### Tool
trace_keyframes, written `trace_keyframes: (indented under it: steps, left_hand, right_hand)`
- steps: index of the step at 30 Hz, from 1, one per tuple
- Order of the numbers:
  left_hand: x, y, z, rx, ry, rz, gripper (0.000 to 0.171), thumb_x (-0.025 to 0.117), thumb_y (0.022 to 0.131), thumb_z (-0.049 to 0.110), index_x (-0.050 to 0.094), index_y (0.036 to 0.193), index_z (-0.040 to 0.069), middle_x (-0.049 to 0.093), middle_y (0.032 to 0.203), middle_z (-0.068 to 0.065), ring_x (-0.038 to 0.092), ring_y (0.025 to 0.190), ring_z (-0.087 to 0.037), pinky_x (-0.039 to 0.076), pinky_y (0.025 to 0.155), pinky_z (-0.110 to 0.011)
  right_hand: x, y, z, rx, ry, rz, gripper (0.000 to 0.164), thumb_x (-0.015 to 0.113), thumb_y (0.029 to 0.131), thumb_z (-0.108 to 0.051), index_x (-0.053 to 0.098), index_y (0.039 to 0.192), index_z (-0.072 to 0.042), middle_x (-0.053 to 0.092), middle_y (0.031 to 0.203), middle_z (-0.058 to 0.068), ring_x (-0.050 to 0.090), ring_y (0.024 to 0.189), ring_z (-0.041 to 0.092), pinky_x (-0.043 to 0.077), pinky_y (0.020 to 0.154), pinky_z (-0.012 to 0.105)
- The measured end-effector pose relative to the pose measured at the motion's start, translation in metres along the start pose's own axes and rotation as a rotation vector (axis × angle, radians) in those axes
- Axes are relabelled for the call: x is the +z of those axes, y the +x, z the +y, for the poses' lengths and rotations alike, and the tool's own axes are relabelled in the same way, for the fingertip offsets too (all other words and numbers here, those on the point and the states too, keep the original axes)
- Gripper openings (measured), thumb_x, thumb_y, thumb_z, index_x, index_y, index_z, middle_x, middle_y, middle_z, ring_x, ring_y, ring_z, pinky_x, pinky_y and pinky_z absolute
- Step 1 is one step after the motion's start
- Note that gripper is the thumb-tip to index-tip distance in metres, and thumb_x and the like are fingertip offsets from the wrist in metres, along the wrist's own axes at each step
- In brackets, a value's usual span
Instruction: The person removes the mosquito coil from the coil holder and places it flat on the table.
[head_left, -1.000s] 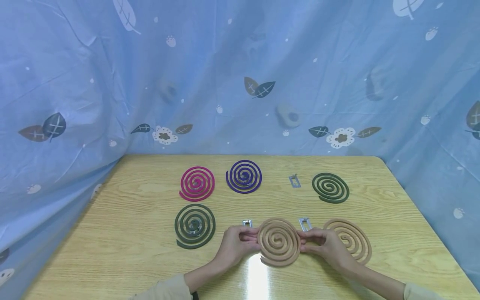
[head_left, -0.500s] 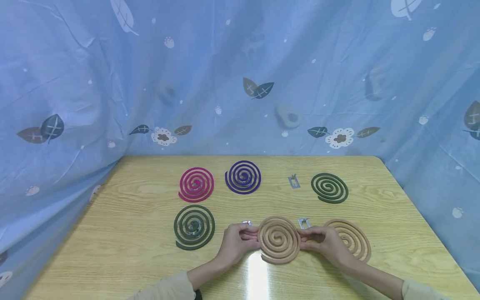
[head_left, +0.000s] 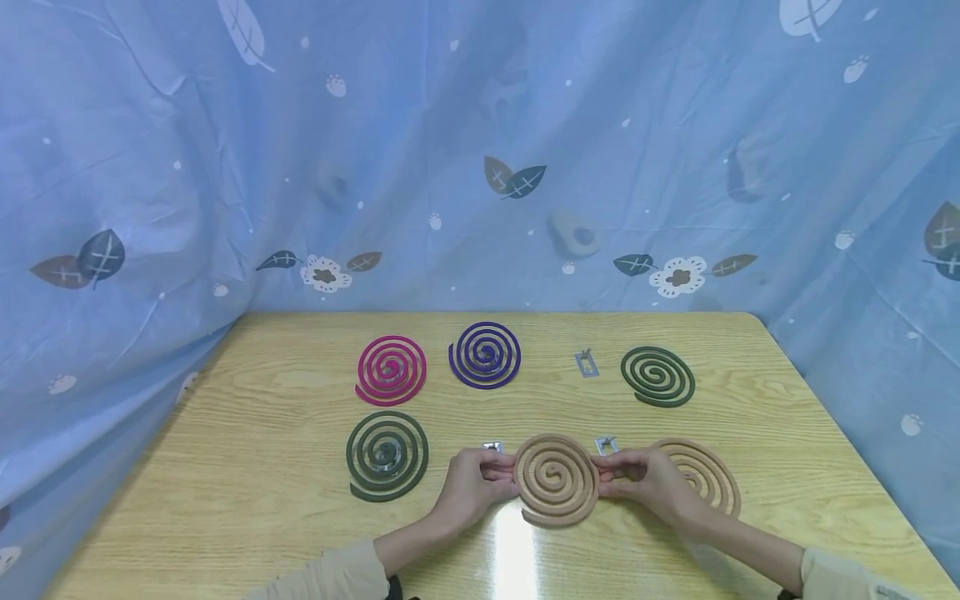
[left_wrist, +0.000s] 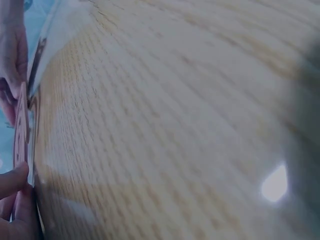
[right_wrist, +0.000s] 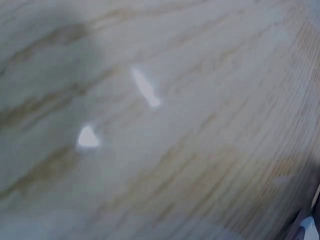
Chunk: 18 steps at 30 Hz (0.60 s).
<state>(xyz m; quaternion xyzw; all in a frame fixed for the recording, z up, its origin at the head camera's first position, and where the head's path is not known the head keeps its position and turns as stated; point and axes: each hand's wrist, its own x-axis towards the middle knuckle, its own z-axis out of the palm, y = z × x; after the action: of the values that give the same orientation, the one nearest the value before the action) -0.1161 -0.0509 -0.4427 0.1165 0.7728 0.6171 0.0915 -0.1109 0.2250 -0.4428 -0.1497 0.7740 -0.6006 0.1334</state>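
Observation:
A tan mosquito coil (head_left: 557, 503) is held between my two hands near the front middle of the table. My left hand (head_left: 471, 490) pinches its left edge with thumb and fingers, and my right hand (head_left: 658, 485) pinches the right edge. Seen edge-on in the left wrist view, the coil (left_wrist: 21, 131) spans both hands, a little off the tabletop. Another tan coil (head_left: 722, 475) lies to the right, partly hidden by my right hand. Just beyond my hands lie small metal coil stands, one on the left (head_left: 492, 447) and one on the right (head_left: 607, 446).
A pink coil (head_left: 391, 370), a purple coil (head_left: 485, 356) and a green coil (head_left: 387, 456) sit over metal stands on the left half. Another green coil (head_left: 657, 377) lies at the back right, beside a bare stand (head_left: 587, 363). Blue patterned cloth (head_left: 480, 167) surrounds the wooden table (head_left: 262, 467).
Both hands keep their grip on the tan coil, which tilts slightly and whose lower edge rises a little in the head view. The other coils and stands stay put.

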Motion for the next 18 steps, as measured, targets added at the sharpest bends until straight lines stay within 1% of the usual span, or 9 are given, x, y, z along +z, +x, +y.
trace_keyframes:
  steps: [4, 8, 13, 18]
  left_hand:
    - [-0.0012, 0.0008, 0.0017, -0.001, 0.009, -0.017, 0.028, 0.075, 0.07, -0.014, 0.067, 0.097, -0.014, 0.07, 0.085, -0.02, 0.071, 0.074, -0.024, 0.058, 0.065, -0.016]
    - [-0.0014, 0.0017, 0.0009, 0.003, 0.002, -0.029, 0.027, 0.074, 0.07, -0.015, 0.067, 0.096, -0.014, 0.07, 0.083, -0.02, 0.071, 0.074, -0.026, 0.058, 0.065, -0.017]
    - [-0.0014, 0.0027, 0.0001, 0.019, 0.007, -0.033, 0.026, 0.073, 0.071, -0.016, 0.067, 0.096, -0.014, 0.071, 0.082, -0.02, 0.071, 0.074, -0.027, 0.058, 0.065, -0.018]
    - [-0.0018, 0.0024, 0.0009, 0.032, 0.025, -0.031, 0.025, 0.073, 0.071, -0.015, 0.067, 0.095, -0.014, 0.07, 0.083, -0.02, 0.071, 0.074, -0.026, 0.058, 0.065, -0.017]
  right_hand:
    - [-0.002, 0.0024, -0.0017, 0.037, 0.009, -0.022, 0.044, 0.075, 0.078, -0.003, 0.058, 0.112, 0.018, 0.065, 0.105, 0.029, 0.066, 0.086, 0.006, 0.057, 0.078, 0.018]
    - [-0.0018, 0.0041, -0.0032, 0.063, 0.001, -0.022, 0.044, 0.076, 0.077, -0.004, 0.059, 0.111, 0.018, 0.067, 0.103, 0.027, 0.067, 0.085, 0.006, 0.057, 0.077, 0.018]
    - [-0.0004, 0.0054, -0.0045, 0.069, -0.038, -0.015, 0.043, 0.077, 0.076, -0.005, 0.061, 0.11, 0.017, 0.068, 0.102, 0.026, 0.067, 0.084, 0.006, 0.057, 0.076, 0.018]
    - [0.0008, 0.0074, -0.0046, 0.046, -0.062, -0.02, 0.039, 0.076, 0.076, -0.002, 0.061, 0.107, 0.017, 0.067, 0.1, 0.026, 0.067, 0.082, 0.006, 0.058, 0.075, 0.019]
